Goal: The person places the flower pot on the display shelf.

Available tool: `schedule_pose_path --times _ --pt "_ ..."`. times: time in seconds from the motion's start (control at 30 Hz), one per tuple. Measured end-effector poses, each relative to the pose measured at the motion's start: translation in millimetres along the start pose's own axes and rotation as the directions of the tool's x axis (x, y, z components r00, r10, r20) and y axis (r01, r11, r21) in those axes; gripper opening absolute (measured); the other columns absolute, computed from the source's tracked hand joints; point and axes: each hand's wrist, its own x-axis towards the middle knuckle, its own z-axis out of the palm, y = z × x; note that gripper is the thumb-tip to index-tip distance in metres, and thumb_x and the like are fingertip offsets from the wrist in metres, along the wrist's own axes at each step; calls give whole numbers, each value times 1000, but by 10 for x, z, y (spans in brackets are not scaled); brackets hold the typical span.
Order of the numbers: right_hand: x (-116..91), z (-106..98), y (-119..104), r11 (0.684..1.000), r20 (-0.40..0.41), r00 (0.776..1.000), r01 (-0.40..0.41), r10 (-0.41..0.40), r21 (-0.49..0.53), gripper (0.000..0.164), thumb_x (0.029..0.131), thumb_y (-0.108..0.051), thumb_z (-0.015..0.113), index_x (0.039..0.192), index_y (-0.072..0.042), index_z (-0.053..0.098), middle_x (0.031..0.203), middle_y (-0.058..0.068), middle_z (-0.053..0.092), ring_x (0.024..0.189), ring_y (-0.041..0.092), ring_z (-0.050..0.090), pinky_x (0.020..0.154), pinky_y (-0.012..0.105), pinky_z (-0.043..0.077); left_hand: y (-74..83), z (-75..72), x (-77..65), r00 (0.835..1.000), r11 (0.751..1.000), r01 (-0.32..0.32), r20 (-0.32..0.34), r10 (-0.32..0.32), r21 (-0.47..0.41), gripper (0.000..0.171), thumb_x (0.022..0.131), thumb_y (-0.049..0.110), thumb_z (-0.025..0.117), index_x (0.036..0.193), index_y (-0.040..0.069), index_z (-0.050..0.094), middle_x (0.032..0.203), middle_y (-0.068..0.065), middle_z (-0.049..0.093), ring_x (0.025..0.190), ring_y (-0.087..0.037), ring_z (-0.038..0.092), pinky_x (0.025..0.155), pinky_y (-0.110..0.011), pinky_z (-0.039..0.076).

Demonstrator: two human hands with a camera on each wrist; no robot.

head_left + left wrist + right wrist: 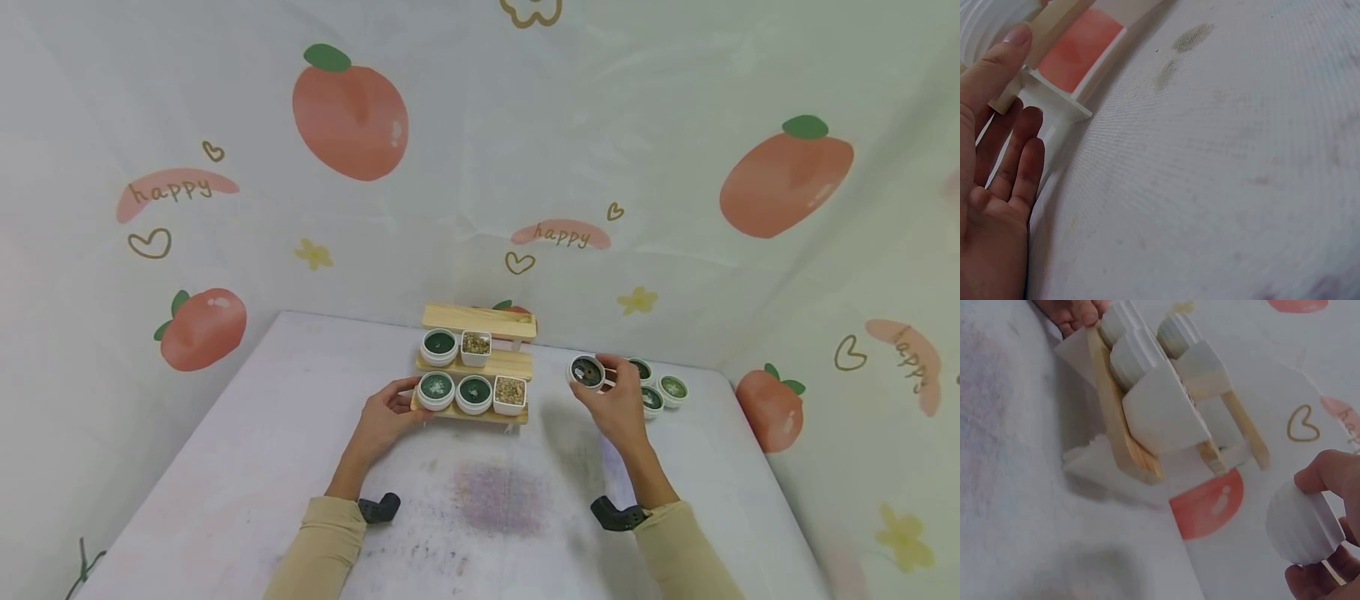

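My left hand [384,421] grips the left end of the lowest step of a tiered wooden stand [480,317], thumb on top and fingers beneath in the left wrist view. On that step stand two round white pots with green contents and one square white pot [510,396] with grainy filling. Another round green-filled pot [438,347] and a square pot [476,347] occupy the middle step. To the right of the stand, my right hand [618,408] holds a ribbed round white pot [1300,522] in the air, its dark contents showing in the head view.
Several more round white pots [673,390] with green contents are grouped on the table at the right, partly hidden behind my right hand. White supports [1054,109] hold the stand up. A fruit-printed cloth [465,167] hangs behind the table [247,467].
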Motion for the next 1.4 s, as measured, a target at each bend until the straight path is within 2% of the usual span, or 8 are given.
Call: schedule_pose_path --times 0.17,0.33,0.6,0.7,0.97,1.17,1.4 --pt "30 141 -41 999 19 999 -31 30 39 59 82 -9 82 133 3 55 134 21 50 116 34 59 82 4 42 -8 -4 2 1000 1000 -5 0 5 6 70 75 23 93 137 21 61 107 -15 73 89 -15 71 76 -22 58" --pt "32 265 -105 997 26 999 -26 24 68 62 82 -11 82 135 2 55 134 20 53 115 33 60 83 7 46 -6 -11 -4 1000 1000 -4 -5 4 8 70 75 22 92 137 20 61 106 -15 73 87 -13 71 75 -22 58" --pt "41 446 -188 991 54 997 -62 56 117 62 85 -15 82 138 -1 54 136 17 53 120 32 58 99 35 50 -13 -12 8 1000 1000 -22 -6 22 2 69 75 19 92 137 19 62 105 -16 73 87 -12 72 76 -22 58" --pt "42 508 -203 990 58 997 -59 52 126 60 85 -15 83 137 -2 55 134 17 53 120 31 59 101 40 51 -26 -6 14 1000 1000 -20 -4 20 3 70 75 20 92 138 18 61 105 -15 73 86 -11 72 75 -22 58" --pt "67 660 -276 986 51 999 0 -9 165 59 83 -9 83 136 -1 57 132 19 53 116 33 60 101 44 53 5 -16 12 1000 1000 -18 3 18 3 70 75 21 92 138 19 61 106 -15 74 87 -11 72 75 -22 58" --pt "87 778 -333 982 79 996 -49 36 181 63 85 -13 81 140 -1 52 136 18 54 122 33 58 106 45 52 11 -24 6 1000 1000 -14 1 14 20 71 76 21 92 139 17 60 107 -16 74 87 -10 72 76 -21 57" --pt "98 876 -351 980 91 994 -79 63 183 64 85 -16 82 139 -1 52 137 18 56 126 33 58 107 47 51 -3 -11 -3 1000 1000 -20 2 20 21 70 76 22 92 139 18 61 106 -16 74 88 -11 72 76 -21 57"
